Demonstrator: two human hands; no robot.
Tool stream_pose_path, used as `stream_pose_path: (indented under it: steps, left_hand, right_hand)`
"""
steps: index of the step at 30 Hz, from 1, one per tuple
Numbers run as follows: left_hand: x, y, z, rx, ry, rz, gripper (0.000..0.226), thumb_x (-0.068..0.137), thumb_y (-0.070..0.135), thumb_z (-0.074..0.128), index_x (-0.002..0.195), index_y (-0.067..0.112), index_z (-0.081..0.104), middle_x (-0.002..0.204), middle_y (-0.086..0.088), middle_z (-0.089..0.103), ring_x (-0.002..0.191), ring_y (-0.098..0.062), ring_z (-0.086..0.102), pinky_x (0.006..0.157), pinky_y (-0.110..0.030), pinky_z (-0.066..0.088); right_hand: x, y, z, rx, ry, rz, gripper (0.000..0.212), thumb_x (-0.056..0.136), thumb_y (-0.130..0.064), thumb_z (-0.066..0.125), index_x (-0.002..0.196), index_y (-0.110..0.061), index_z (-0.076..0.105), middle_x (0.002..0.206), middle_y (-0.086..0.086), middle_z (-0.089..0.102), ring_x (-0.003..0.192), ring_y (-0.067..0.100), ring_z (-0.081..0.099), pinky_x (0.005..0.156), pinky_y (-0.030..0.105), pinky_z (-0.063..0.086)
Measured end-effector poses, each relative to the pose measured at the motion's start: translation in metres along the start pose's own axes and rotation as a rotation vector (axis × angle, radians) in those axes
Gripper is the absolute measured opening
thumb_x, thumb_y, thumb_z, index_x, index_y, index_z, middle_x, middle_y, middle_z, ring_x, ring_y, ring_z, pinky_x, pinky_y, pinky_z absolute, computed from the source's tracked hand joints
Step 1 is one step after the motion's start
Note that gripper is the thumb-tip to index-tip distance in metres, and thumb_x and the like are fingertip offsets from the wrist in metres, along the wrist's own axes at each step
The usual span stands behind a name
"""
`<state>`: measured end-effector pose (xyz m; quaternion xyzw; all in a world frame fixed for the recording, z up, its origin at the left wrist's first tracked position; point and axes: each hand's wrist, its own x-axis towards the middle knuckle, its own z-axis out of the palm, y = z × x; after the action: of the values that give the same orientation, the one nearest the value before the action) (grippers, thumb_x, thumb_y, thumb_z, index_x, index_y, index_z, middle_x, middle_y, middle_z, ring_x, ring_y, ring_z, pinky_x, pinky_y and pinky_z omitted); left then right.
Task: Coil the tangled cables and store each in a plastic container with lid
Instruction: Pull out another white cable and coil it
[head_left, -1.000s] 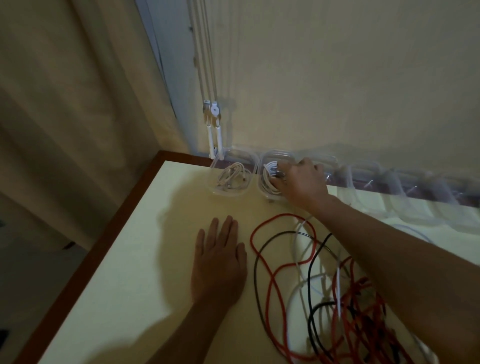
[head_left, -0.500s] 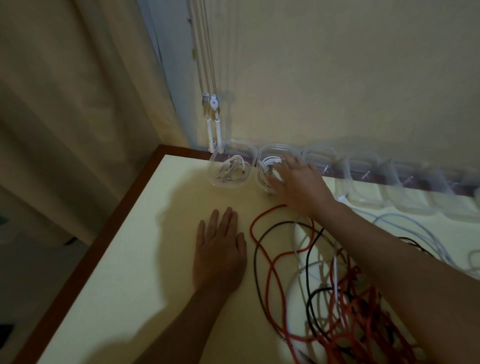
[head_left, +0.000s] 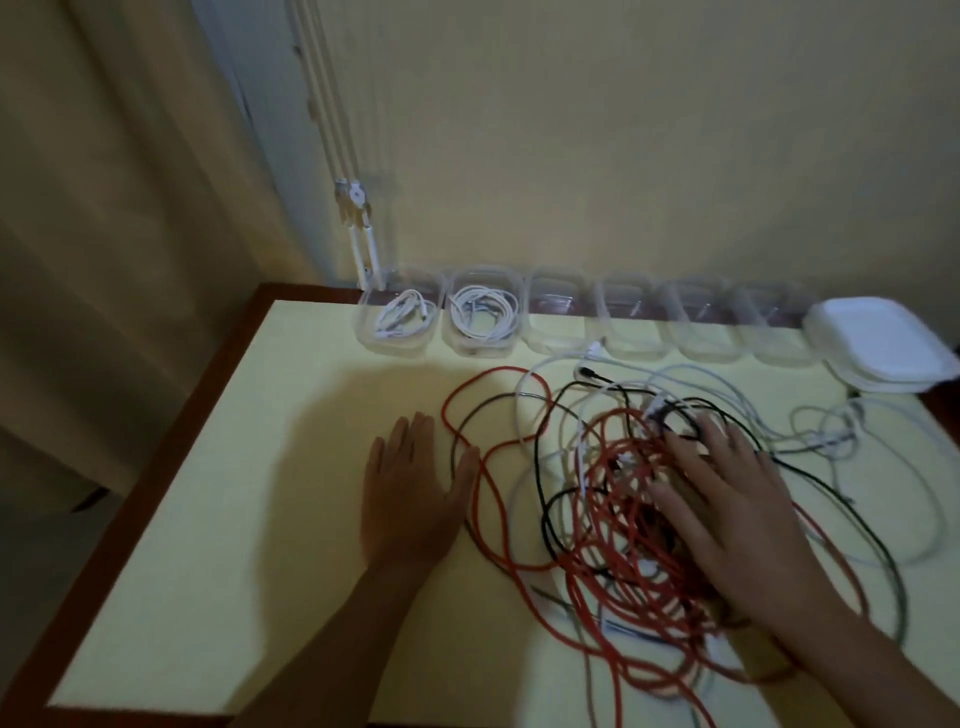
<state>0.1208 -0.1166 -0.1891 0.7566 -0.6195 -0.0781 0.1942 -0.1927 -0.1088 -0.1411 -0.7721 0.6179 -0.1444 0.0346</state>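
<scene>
A tangle of red, black and white cables (head_left: 613, 499) lies on the pale yellow table (head_left: 234, 493). My right hand (head_left: 727, 504) rests flat on top of the tangle, fingers spread. Just left of the pile, my left hand (head_left: 410, 493) lies flat on the table with straight fingers. Along the back edge stands a row of clear plastic containers. The leftmost container (head_left: 397, 319) holds a coiled white cable, and the second container (head_left: 483, 314) holds another white coil. The other containers (head_left: 670, 325) in the row look empty.
A stack of white lids (head_left: 878, 343) sits at the right end of the container row. The table has a brown wooden rim (head_left: 156, 467). A curtain hangs at the left, and blind cords (head_left: 358, 228) hang by the wall behind the table's back left corner.
My right hand has left the second container and come back to rest on the cable tangle. The view has shifted right, showing the whole container row and the lids. My left hand stayed flat.
</scene>
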Motion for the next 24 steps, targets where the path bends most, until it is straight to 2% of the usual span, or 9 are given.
stream_pose_path:
  steps: [2, 4, 7, 9, 12, 16, 19, 22, 24]
  left_hand:
    - [-0.016, 0.008, 0.0, -0.007, -0.006, 0.012, 0.083, 0.092, 0.07, 0.019, 0.148, 0.012, 0.042, 0.152, -0.008, 0.047, 0.145, -0.022, 0.034, 0.123, -0.038, 0.017]
    - [-0.035, 0.019, -0.001, -0.046, -0.026, 0.01, 0.086, 0.09, 0.073, 0.02, 0.151, 0.014, 0.039, 0.154, -0.008, 0.044, 0.146, -0.021, 0.032, 0.124, -0.035, 0.015]
    - [-0.065, 0.039, -0.004, -0.143, -0.03, 0.013, 0.093, 0.086, 0.077, 0.022, 0.155, 0.016, 0.034, 0.159, -0.007, 0.038, 0.148, -0.02, 0.029, 0.124, -0.032, 0.012]
    - [-0.083, 0.051, -0.004, -0.174, -0.053, 0.018, 0.098, 0.082, 0.08, 0.023, 0.157, 0.018, 0.03, 0.161, -0.007, 0.033, 0.149, -0.022, 0.025, 0.123, -0.033, 0.013]
    - [-0.098, 0.058, 0.001, -0.131, -0.049, 0.067, 0.096, 0.083, 0.079, 0.028, 0.157, 0.017, 0.031, 0.161, -0.007, 0.034, 0.15, -0.026, 0.024, 0.123, -0.04, 0.021]
    - [-0.099, 0.056, 0.015, -0.016, -0.021, 0.193, 0.067, 0.094, 0.057, 0.033, 0.147, 0.02, 0.05, 0.159, -0.004, 0.039, 0.153, -0.023, 0.017, 0.124, -0.038, 0.019]
    - [-0.096, 0.054, 0.018, -0.129, 0.009, 0.141, 0.047, 0.101, 0.029, 0.046, 0.145, 0.015, 0.052, 0.159, -0.004, 0.039, 0.153, -0.023, 0.015, 0.12, -0.029, 0.011]
    - [-0.095, 0.054, 0.015, -0.303, 0.084, -0.01, 0.042, 0.097, 0.004, 0.053, 0.138, 0.007, 0.057, 0.15, -0.011, 0.049, 0.148, -0.028, 0.031, 0.118, -0.034, 0.023]
    - [-0.091, 0.054, 0.014, -0.357, 0.16, -0.058, 0.036, 0.093, -0.003, 0.053, 0.126, 0.008, 0.064, 0.131, -0.012, 0.063, 0.13, -0.036, 0.05, 0.112, -0.047, 0.04]
  right_hand:
    - [-0.037, 0.015, 0.0, 0.019, -0.025, 0.119, 0.072, 0.095, -0.072, 0.024, 0.155, -0.032, 0.034, 0.168, 0.003, 0.019, 0.155, 0.031, 0.015, 0.121, 0.058, 0.02]
    - [-0.068, 0.02, 0.009, -0.008, -0.051, 0.175, 0.074, 0.094, -0.074, 0.022, 0.157, -0.035, 0.03, 0.168, 0.006, 0.018, 0.154, 0.035, 0.018, 0.118, 0.059, 0.024]
    - [-0.097, 0.016, 0.027, -0.041, -0.093, 0.264, 0.071, 0.096, -0.072, 0.004, 0.161, -0.042, 0.007, 0.169, 0.006, 0.015, 0.155, 0.032, 0.016, 0.12, 0.057, 0.024]
    - [-0.1, 0.011, 0.029, -0.049, -0.074, 0.309, 0.073, 0.097, -0.069, 0.0, 0.162, -0.037, 0.008, 0.169, 0.006, 0.016, 0.155, 0.032, 0.017, 0.122, 0.054, 0.021]
    - [-0.097, 0.005, 0.026, -0.048, -0.067, 0.327, 0.073, 0.098, -0.067, 0.005, 0.162, -0.033, 0.012, 0.168, 0.007, 0.018, 0.154, 0.031, 0.016, 0.124, 0.051, 0.017]
    - [-0.1, 0.008, 0.025, -0.029, -0.038, 0.318, 0.071, 0.099, -0.064, 0.013, 0.16, -0.03, 0.021, 0.166, 0.007, 0.024, 0.153, 0.03, 0.02, 0.124, 0.049, 0.017]
    - [-0.1, 0.01, 0.024, -0.001, -0.01, 0.344, 0.07, 0.099, -0.063, 0.016, 0.157, -0.025, 0.029, 0.166, 0.005, 0.026, 0.153, 0.027, 0.021, 0.124, 0.049, 0.017]
    - [-0.1, 0.011, 0.024, -0.013, 0.025, 0.386, 0.064, 0.102, -0.059, 0.02, 0.156, -0.025, 0.032, 0.166, 0.008, 0.025, 0.152, 0.03, 0.021, 0.123, 0.051, 0.019]
    - [-0.101, 0.012, 0.023, 0.005, 0.037, 0.392, 0.061, 0.104, -0.057, 0.025, 0.156, -0.026, 0.032, 0.166, 0.012, 0.023, 0.152, 0.034, 0.021, 0.122, 0.054, 0.021]
